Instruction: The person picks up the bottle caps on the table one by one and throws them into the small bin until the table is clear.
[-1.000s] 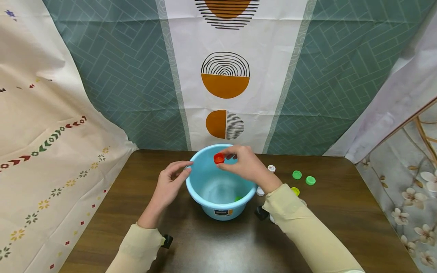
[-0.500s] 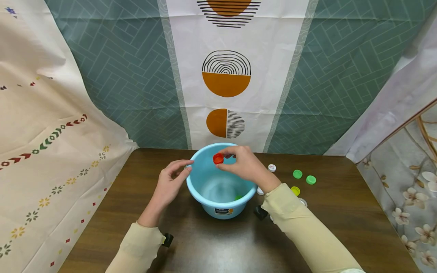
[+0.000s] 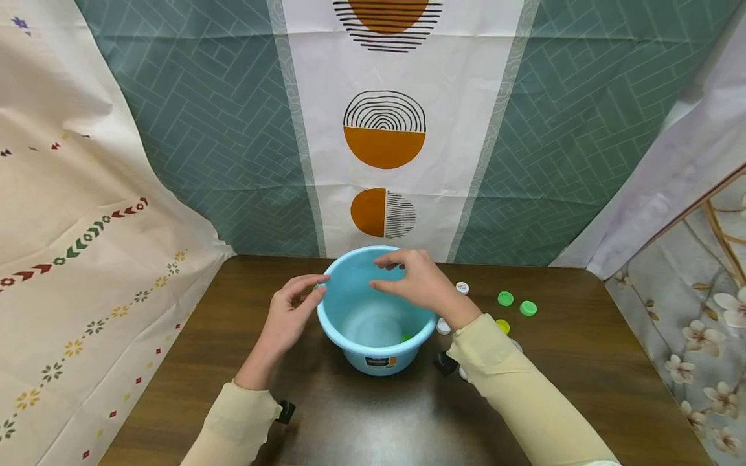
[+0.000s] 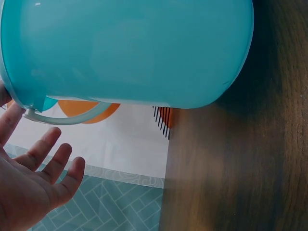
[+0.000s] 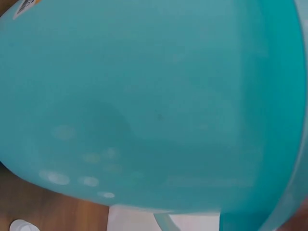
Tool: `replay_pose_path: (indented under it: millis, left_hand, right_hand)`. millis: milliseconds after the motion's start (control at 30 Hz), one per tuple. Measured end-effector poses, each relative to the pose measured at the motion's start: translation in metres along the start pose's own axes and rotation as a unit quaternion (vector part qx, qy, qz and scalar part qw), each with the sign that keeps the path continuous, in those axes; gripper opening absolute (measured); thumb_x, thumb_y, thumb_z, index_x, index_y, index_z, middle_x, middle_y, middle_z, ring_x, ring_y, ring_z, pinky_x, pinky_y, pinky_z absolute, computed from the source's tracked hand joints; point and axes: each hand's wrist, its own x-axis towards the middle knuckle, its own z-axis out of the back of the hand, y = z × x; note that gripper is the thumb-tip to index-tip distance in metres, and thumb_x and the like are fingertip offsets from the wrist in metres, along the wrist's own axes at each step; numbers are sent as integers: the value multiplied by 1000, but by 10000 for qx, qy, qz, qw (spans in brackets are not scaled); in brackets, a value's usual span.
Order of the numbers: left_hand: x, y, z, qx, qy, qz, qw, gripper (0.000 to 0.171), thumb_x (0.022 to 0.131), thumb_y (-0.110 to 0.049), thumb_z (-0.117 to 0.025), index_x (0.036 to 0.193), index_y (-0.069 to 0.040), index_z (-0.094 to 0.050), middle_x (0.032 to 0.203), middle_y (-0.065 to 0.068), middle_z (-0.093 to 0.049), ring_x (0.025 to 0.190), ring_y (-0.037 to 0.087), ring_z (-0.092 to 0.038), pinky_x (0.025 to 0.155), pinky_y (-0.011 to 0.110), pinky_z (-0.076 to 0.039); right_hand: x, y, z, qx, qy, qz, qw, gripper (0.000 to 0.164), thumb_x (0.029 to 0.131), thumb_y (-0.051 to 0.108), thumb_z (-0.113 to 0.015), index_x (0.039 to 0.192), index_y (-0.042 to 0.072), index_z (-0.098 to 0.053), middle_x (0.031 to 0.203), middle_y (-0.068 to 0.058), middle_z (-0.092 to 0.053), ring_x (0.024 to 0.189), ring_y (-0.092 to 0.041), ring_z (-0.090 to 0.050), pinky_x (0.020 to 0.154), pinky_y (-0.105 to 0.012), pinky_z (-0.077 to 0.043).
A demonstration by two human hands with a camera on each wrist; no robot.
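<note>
A light blue bucket (image 3: pixel 373 310) stands upright on the brown table. My left hand (image 3: pixel 291 310) holds its left rim between thumb and index finger; in the left wrist view the other fingers spread below the bucket's handle (image 4: pixel 67 118). Over the far right part of the opening hovers my right hand (image 3: pixel 416 281), thumb and fingers apart with nothing between them. Low inside the bucket shows a green bottle cap (image 3: pixel 406 338). No red cap is visible now; my right hand and the near wall hide part of the inside. The right wrist view is filled by the bucket's outer wall.
Right of the bucket lie green caps (image 3: pixel 505 298), a yellow cap (image 3: pixel 504 326) and several white caps (image 3: pixel 463 288), some partly behind my right sleeve (image 3: pixel 501 369). A patterned cloth (image 3: pixel 250 194) hangs at the table's back edge.
My right thumb and fingers have parted and the red bottle cap they pinched is gone from between them. The left hand keeps its place at the rim.
</note>
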Motion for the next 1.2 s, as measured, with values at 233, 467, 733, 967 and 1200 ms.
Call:
replay_pose_path:
  millis: [233, 467, 733, 967, 1200]
  left_hand:
    - [0, 0, 0, 20, 7, 10, 10000, 29, 93, -23, -59, 118, -11, -64, 123, 5, -57, 83, 17, -56, 68, 25, -47]
    - [1, 2, -1, -97, -5, -40, 9999, 29, 92, -21, -59, 118, -9, -64, 123, 8, -58, 94, 26, -54, 70, 24, -47]
    - [1, 2, -1, -78, -21, -25, 10000, 28, 92, -21, -59, 118, -10, -64, 123, 7, -58, 89, 22, -54, 69, 24, -46]
    - [1, 0, 0, -82, -53, -40, 9999, 28, 92, -21, -60, 117, -10, -65, 123, 7, -58, 95, 13, -52, 71, 24, -46]
    - [1, 2, -2, -98, -47, -47, 9999, 28, 92, -21, -60, 117, -10, -65, 122, 7, -59, 94, 14, -52, 69, 24, -46]
  right_hand:
    - [-4, -2, 10, 162, -150, -96, 9997, 41, 76, 45, -74, 112, 26, -67, 108, 11, -67, 101, -10, -57, 91, -34, -47]
    - [-9, -12, 28, 218, -353, -178, 9990, 42, 79, 44, -72, 113, 21, -67, 111, 5, -67, 103, -18, -58, 92, -38, -47]
    - [-23, -32, 58, 135, -1081, -460, 9930, 42, 78, 50, -70, 113, 27, -66, 112, 8, -66, 103, -14, -56, 88, -37, -47]
    - [-43, -66, 77, 102, -1714, -673, 9828, 47, 78, 53, -69, 118, 29, -63, 117, 7, -64, 110, -19, -56, 92, -42, -46]
    - [-73, -110, 91, -72, -2254, -999, 9691, 52, 81, 47, -68, 125, 20, -60, 121, -2, -63, 110, -18, -54, 93, -42, -42]
